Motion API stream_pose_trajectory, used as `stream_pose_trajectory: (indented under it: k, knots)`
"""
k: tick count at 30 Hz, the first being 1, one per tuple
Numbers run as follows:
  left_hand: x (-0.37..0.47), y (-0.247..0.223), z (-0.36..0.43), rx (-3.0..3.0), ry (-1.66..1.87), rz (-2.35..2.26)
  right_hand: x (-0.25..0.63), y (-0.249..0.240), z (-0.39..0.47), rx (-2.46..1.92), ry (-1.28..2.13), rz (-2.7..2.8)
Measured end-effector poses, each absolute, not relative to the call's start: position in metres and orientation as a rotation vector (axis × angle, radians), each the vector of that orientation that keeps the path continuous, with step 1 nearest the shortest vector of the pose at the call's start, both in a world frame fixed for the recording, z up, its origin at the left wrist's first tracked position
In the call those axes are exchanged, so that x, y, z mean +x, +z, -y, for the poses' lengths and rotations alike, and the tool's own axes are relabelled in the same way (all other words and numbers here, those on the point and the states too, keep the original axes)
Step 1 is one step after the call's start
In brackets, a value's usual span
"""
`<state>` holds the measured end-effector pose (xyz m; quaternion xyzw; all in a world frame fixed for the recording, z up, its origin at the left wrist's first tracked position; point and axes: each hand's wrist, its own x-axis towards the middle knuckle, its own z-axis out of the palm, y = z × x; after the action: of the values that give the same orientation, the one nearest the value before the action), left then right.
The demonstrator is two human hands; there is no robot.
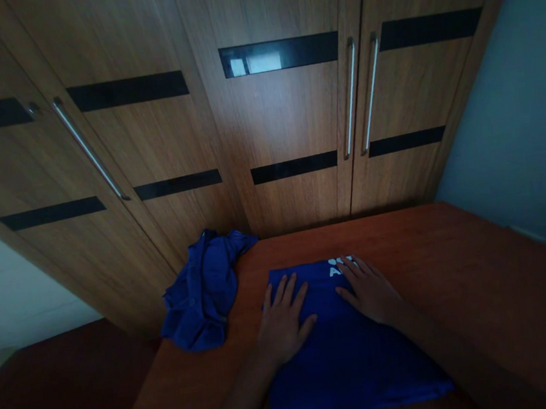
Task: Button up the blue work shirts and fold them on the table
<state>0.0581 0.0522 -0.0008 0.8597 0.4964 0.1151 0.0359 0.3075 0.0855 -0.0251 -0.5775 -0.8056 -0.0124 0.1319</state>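
Observation:
A blue folded garment (342, 353) lies flat in front of me, with a white print (337, 268) near its far edge. My left hand (285, 320) rests on its left side, fingers spread and pointing away from me. On the far right part of the cloth lies my right hand (370, 288), also flat with fingers apart, partly covering the white print. Neither hand grips the fabric. Left of the folded garment, a crumpled blue garment (202, 296) with a buttoned strip sits at the table's left edge, apart from my hands.
The reddish-brown wooden table (488, 299) reaches up to a wooden wardrobe (288, 118) with black inlay strips and long metal handles (350, 99). A pale wall (523, 126) stands at the right. Dark floor (72, 382) shows beyond the table's left edge.

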Motion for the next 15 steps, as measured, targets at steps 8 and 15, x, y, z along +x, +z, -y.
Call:
stream_pose_trajectory:
  k: [8,15]
  knots:
    - [0.052,-0.012,-0.049,2.564,0.509,-1.543,0.305,-0.021,-0.082,-1.654,-0.071,2.360]
    - [0.020,0.008,-0.018,1.326,1.277,-1.619,0.334,-0.020,-0.044,-1.778,0.150,2.062]
